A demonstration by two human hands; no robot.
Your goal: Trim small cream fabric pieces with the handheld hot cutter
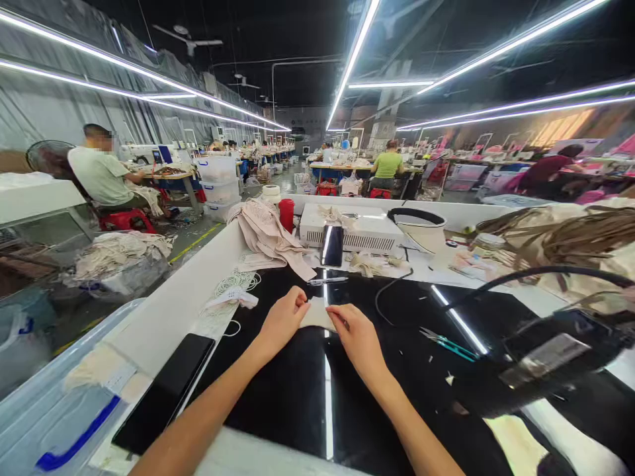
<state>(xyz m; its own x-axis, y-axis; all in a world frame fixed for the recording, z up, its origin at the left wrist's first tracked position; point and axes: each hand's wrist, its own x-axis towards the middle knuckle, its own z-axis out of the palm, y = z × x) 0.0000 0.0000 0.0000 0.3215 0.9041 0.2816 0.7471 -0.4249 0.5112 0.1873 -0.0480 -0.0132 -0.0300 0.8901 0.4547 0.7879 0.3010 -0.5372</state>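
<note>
Both hands meet over the glossy black work surface (278, 390), with a small cream fabric piece (317, 313) stretched between them. My left hand (284, 318) pinches its left end between thumb and fingers. At the right end, my right hand (358, 334) grips it in a similar pinch. Just beyond the fabric lies a pen (327, 281), and behind that a phone (333, 246) leans against a white vented box (357, 228). Teal-handled thread snips (449, 344) rest to the right of my right hand, among small scraps.
A dark machine (550, 363) with a cable stands at the right. Stacked beige fabric pieces (270, 235) and a red thread cone (286, 215) sit at the back left. A black tablet-like slab (166, 393) lies near my left forearm. Other people work at distant tables.
</note>
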